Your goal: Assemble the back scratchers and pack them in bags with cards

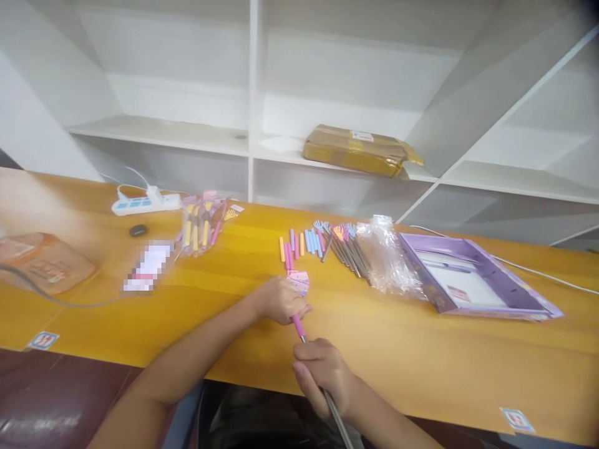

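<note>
My right hand is closed around a thin metal rod that has a pink grip at its far end. My left hand pinches that pink grip from above, near a small stack of pink cards on the orange table. Just beyond lie several loose pink, blue and yellow grips and a bundle of metal rods with coloured heads.
A crumpled clear plastic bag and an open purple box lie to the right. At the left are a clear packet of similar sticks, a white power strip and an orange pouch. A brown parcel sits on the white shelf.
</note>
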Tool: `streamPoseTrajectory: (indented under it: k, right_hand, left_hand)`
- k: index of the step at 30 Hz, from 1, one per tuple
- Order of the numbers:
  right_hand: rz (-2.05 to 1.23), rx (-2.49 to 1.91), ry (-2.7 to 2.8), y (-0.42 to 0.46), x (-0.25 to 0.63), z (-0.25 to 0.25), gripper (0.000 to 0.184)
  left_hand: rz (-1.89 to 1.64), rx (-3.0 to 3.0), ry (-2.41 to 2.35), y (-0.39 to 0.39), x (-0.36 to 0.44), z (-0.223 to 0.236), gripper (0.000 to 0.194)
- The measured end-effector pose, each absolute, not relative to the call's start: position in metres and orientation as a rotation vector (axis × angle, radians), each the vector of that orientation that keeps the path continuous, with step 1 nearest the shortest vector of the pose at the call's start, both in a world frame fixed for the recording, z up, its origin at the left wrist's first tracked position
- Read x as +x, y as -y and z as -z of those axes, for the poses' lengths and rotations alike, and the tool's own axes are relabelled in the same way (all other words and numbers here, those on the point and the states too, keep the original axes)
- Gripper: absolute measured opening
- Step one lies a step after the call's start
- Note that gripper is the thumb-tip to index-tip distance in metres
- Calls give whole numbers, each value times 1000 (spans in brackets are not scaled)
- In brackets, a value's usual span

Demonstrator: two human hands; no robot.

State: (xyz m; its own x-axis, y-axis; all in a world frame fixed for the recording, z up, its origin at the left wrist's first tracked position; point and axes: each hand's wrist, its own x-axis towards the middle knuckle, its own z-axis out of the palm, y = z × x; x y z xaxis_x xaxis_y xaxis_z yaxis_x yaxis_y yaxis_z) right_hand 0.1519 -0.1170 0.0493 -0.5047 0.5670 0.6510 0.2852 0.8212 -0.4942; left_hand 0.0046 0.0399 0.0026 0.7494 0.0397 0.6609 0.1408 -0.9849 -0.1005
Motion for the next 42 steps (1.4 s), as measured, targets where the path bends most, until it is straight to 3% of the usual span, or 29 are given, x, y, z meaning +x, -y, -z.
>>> streamPoseTrajectory:
  k: [21, 26, 30, 34, 38, 42]
  right_hand:
    - [-427, -669, 2231, 141, 161, -55, 38]
    - [-486, -677, 2224, 158, 165, -58, 38]
    - [-499, -649, 2172, 163, 173, -57, 38]
    - [-599, -825, 1987, 149, 191, -50, 45]
    - [-785, -1024, 1487, 121, 218, -46, 63]
    - [-877, -1009, 1181, 86, 250, -54, 57]
  left_hand:
    - [893, -3072, 356, -58, -3, 4, 43]
    - [814, -3136, 684, -79, -24, -1, 41]
    - [790, -3015, 1251, -98, -45, -9, 36]
    - [789, -2667, 1949, -110, -51, -12, 7]
    - [712, -2555, 2269, -112, -44, -13, 49]
    - [672, -2601, 2303, -111, -40, -16, 57]
